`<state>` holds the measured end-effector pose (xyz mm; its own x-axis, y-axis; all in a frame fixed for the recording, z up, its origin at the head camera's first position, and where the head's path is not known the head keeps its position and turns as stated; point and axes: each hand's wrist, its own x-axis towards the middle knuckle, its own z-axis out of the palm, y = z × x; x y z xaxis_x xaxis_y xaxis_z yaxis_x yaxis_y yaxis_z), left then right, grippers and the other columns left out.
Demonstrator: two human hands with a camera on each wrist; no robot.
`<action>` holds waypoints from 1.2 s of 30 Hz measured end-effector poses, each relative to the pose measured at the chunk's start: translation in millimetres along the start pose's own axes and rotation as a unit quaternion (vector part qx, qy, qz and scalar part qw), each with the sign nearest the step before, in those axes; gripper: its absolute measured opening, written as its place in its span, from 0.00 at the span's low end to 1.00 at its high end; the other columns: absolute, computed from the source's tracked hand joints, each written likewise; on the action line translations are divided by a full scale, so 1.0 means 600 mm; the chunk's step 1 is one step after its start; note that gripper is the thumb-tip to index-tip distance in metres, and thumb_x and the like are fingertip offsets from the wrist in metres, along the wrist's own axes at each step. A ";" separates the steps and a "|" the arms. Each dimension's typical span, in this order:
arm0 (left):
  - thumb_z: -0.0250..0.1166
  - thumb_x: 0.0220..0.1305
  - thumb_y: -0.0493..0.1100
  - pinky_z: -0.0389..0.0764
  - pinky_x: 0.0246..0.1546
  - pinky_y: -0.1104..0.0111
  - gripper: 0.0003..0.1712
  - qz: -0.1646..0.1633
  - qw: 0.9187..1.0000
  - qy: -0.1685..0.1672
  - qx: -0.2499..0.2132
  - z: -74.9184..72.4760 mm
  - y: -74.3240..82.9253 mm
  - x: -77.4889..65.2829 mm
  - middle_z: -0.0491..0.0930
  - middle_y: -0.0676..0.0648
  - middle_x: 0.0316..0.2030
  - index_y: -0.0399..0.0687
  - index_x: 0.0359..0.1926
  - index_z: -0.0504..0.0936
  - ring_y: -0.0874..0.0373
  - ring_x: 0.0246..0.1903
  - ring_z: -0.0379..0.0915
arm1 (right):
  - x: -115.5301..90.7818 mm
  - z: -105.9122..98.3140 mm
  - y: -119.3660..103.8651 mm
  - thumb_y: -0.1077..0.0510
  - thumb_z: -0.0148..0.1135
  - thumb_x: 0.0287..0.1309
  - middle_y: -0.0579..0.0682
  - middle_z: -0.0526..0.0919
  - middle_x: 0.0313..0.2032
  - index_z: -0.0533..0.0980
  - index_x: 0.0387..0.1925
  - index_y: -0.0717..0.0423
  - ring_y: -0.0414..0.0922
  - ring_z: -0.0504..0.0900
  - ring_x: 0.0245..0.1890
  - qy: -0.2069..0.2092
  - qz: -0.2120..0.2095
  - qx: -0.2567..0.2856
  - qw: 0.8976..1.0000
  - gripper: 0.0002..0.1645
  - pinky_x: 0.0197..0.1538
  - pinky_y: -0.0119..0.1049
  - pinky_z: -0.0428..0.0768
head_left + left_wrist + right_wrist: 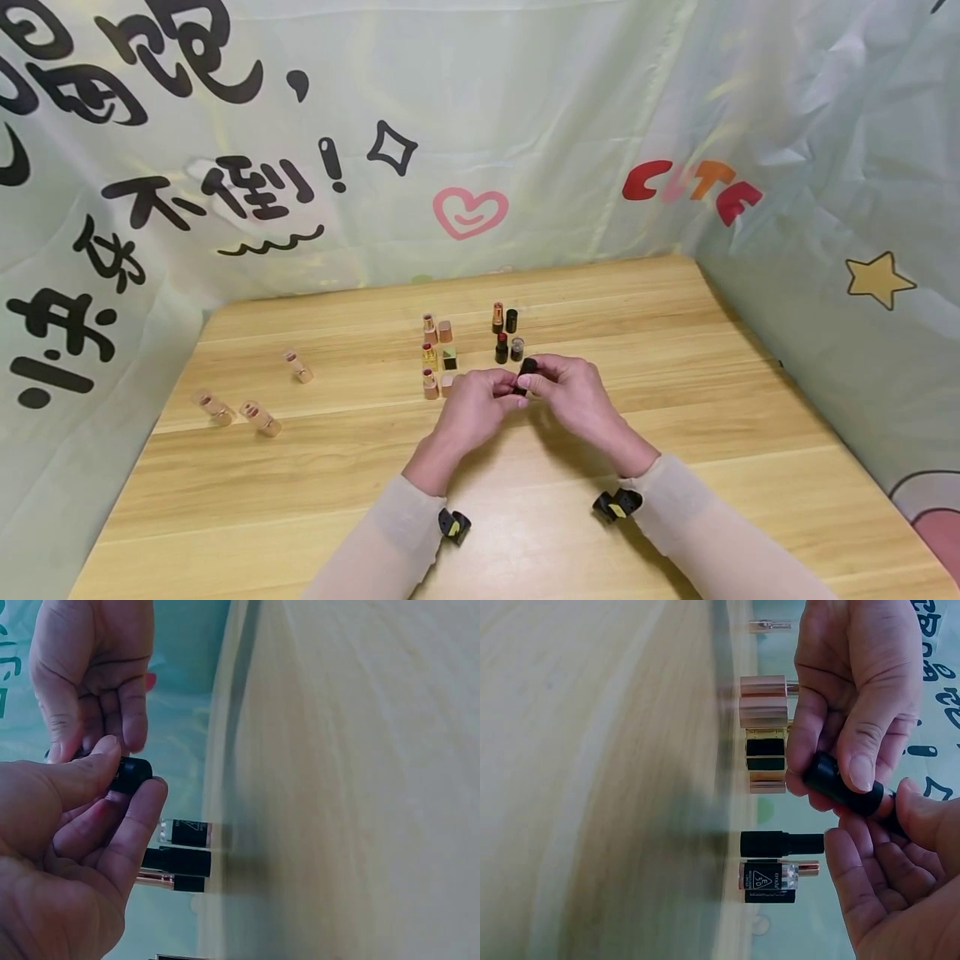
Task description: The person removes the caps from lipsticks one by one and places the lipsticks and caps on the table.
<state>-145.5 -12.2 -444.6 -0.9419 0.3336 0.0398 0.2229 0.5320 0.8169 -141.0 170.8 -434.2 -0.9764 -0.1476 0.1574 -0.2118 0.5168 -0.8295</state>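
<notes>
Hovering just above the wooden worktop (675, 350), a black lipstick tube (523, 376) is held between both hands near the middle of the surface. The left hand (474, 406) has its grip closed around one end of the tube, pinched between thumb and curled fingers (139, 817). The right hand (572, 392) has its grip closed on the other end, thumb laid along the black cap (832, 780). Just behind the hands, a group of upright lipsticks is seen: two columns of rose-gold and gold ones (437, 358) on the left and four dark ones (507, 335) on the right, standing near each other but apart from the held tube. Well off to the left, three pale lipsticks (247, 400) are lying on their sides. A pale printed cloth (525, 125) is hung behind and beside the worktop.
</notes>
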 end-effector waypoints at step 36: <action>0.75 0.66 0.45 0.85 0.38 0.71 0.07 0.000 1.000 0.011 -0.008 0.002 -0.005 0.007 0.92 0.52 0.38 0.50 0.44 0.92 0.64 0.35 0.86 | 0.009 -0.001 -0.004 0.55 0.72 0.67 0.55 0.92 0.46 0.87 0.50 0.58 0.52 0.90 0.49 -0.002 0.035 0.035 0.999 0.15 0.56 0.51 0.84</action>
<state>-149.7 -11.3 -447.4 -0.9469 0.3173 0.0526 0.2197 0.5188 0.8262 -145.6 169.3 -431.2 -0.9886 -0.1167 0.0947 -0.1386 0.4653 -0.8742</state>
